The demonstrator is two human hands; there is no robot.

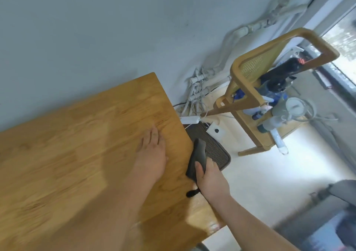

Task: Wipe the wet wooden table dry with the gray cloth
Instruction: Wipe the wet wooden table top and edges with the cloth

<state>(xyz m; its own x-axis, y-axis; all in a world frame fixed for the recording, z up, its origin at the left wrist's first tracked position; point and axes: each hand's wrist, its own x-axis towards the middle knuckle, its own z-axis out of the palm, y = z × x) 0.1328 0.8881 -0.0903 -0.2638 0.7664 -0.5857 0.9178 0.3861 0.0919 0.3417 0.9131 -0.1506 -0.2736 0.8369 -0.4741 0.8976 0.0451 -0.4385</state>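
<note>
Where the wooden counter (77, 144) ends at its right edge, the gray cloth (198, 152) lies bunched lengthwise along that edge, with part of it past the counter's edge. The right hand (211, 179) grips the cloth's near end, thumb laid on top and fingers curled round the far side; a dark tail of cloth sticks out onto the counter just below the wrist. The left hand (154, 152) rests flat on the counter just inward of the cloth, palm down, fingers straight and close together, holding nothing. A bright sheen shows on the counter's surface near its nearest right corner.

Off the counter's right edge, a dark ribbed mat (217, 150) lies on the pale floor, partly hidden by the cloth. A white power strip (189, 119) sits beside the counter's far right corner, with white pipes (212, 73) on the wall behind it. Further right of the counter stands a wooden chair (248, 96) loaded with bottles and other items, blurred.
</note>
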